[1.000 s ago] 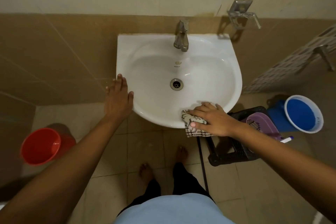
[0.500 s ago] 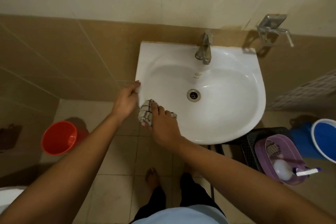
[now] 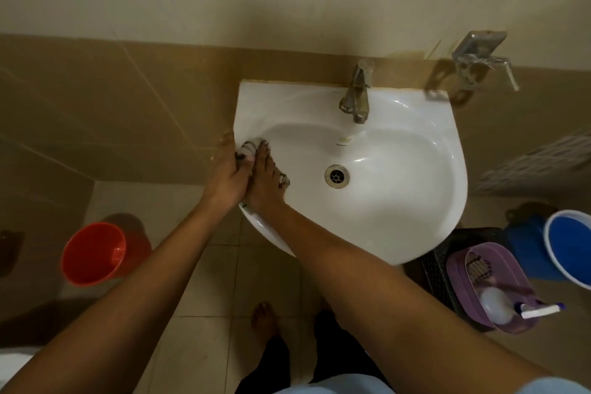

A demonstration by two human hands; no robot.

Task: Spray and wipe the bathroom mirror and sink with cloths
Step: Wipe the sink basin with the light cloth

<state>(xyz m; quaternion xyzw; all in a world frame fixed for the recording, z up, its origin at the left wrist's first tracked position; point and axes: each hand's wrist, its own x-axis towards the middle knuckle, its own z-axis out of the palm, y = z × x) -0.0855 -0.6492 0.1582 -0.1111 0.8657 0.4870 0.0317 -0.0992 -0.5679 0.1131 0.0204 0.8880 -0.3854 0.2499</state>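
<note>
A white wall-hung sink with a metal tap and a round drain fills the middle of the view. My right hand presses a checked cloth flat against the sink's left rim, and most of the cloth is hidden under the fingers. My left hand rests on the outer left edge of the sink, touching my right hand and the cloth. No mirror is in view.
An orange bucket stands on the floor at the left. At the right are a blue bucket, a black crate and a purple basket holding a white bottle. A metal wall fitting sticks out beside the tap.
My right hand has slid the cloth from the sink's front rim round to its left rim, up beside my left hand. The view has shifted left.
</note>
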